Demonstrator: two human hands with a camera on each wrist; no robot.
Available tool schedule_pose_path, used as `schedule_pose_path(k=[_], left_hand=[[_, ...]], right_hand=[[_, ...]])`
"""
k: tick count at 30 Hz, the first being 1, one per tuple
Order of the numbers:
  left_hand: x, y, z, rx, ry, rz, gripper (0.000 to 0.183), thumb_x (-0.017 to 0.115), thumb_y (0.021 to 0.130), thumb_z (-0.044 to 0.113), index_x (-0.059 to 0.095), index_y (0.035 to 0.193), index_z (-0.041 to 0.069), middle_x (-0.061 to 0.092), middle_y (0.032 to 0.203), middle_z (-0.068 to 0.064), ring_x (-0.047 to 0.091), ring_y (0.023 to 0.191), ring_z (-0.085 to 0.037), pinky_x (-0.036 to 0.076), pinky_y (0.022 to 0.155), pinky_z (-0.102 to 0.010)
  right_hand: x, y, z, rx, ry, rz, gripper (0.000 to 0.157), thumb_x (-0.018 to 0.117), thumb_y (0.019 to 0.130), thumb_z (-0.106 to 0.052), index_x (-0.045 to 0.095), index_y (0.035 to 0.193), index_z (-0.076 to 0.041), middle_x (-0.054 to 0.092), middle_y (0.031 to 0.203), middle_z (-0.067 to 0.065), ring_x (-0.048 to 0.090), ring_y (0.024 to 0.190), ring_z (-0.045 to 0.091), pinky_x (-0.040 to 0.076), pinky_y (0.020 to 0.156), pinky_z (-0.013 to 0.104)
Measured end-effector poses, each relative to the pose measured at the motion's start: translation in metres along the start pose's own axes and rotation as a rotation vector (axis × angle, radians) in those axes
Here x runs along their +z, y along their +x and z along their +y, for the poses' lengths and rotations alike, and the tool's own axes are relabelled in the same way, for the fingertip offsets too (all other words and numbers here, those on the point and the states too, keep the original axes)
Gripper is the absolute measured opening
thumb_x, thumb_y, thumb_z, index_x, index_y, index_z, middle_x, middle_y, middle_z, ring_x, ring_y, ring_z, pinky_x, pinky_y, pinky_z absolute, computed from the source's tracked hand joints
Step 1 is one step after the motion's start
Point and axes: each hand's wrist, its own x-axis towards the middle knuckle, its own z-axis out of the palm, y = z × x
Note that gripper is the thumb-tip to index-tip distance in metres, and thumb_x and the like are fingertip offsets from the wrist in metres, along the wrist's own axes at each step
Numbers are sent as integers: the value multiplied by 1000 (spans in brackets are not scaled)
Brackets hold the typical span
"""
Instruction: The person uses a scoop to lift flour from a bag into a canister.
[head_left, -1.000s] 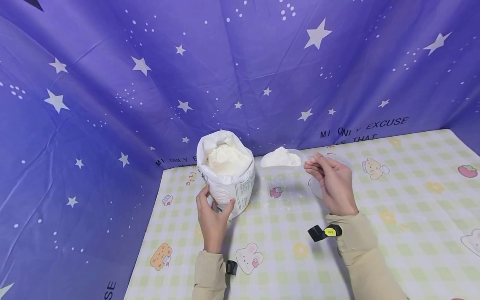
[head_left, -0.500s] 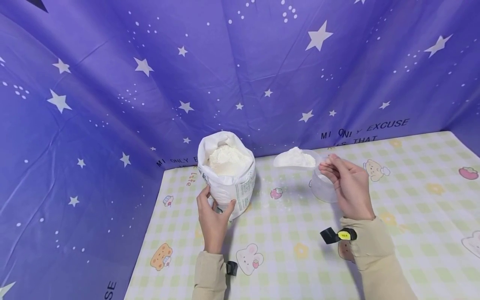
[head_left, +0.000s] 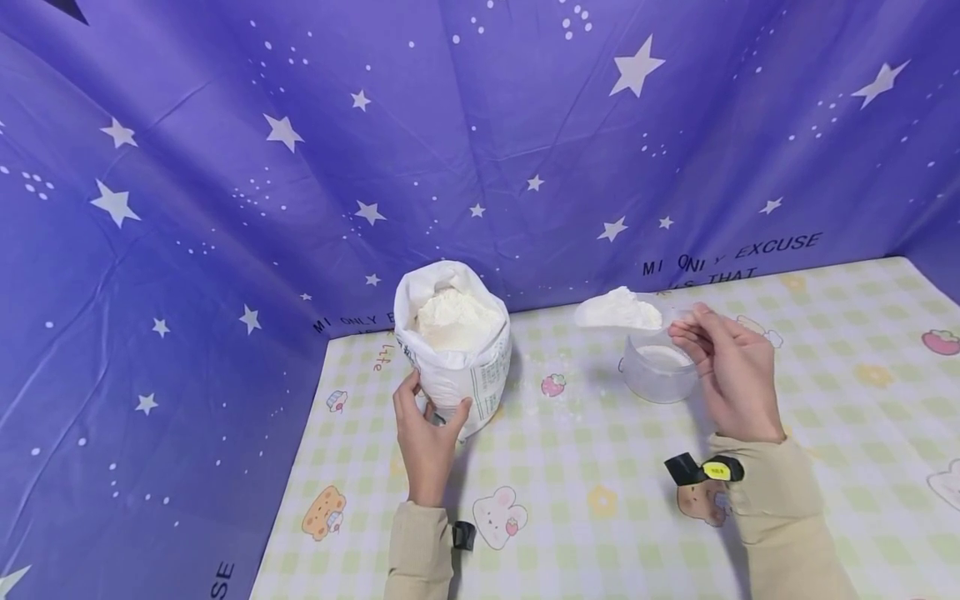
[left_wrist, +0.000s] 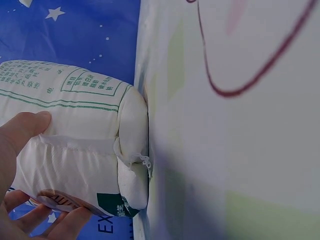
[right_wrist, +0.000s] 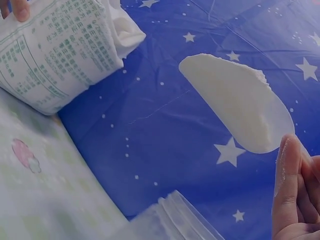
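Observation:
A white cloth bag (head_left: 468, 387) with green print stands upright at the table's far edge, its top rolled wide. Pale flour (head_left: 456, 321) fills much of it. My left hand (head_left: 426, 442) grips the bag low on its near side; the left wrist view has the thumb and fingers spread on opposite sides. Between thumb and fingers, my right hand (head_left: 738, 375) pinches the handle of a clear scoop (right_wrist: 272, 122), heaped with flour. In the head view this scoop hangs level above the rim of a round translucent container (head_left: 660, 379), with some white flour inside.
Spilled flour specks (head_left: 551, 404) lie on the checked tablecloth (head_left: 570, 550) between bag and container. A blue star-printed curtain (head_left: 450, 125) rises right behind the table's far edge and also along its left side.
My right hand has carried the loaded scoop rightward, from beside the bag to above the container. The container has come into fuller view. My left hand and the bag have stayed put.

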Motion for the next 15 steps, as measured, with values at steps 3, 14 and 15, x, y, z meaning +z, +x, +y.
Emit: schedule_pose_path(k=[3,14,15], left_hand=[[0,0,0,-2,-1,0,81,87,75,15,41,141,9,46,137,-7,46,131,-22,51,107,-29],[-1,0,1,-8,-5,-5,81,87,75,15,41,141,10,45,138,-7,45,132,-21,51,107,-29],[-1,0,1,-8,-9,-5,81,87,75,15,41,141,10,45,138,-6,45,132,-21,50,107,-29]], right_hand=[[-4,1,-4,-9,20,6,17,57,97,3,71,99,12,73,84,19,74,77,23,63,79,28],[-19,0,-19,-19,58,44,17,56,97,4,70,102,12,73,84,20,73,77,25,63,78,29],[-20,0,-20,-24,56,51,17,56,97,4,70,102,12,73,84,20,73,77,25,64,78,29]])
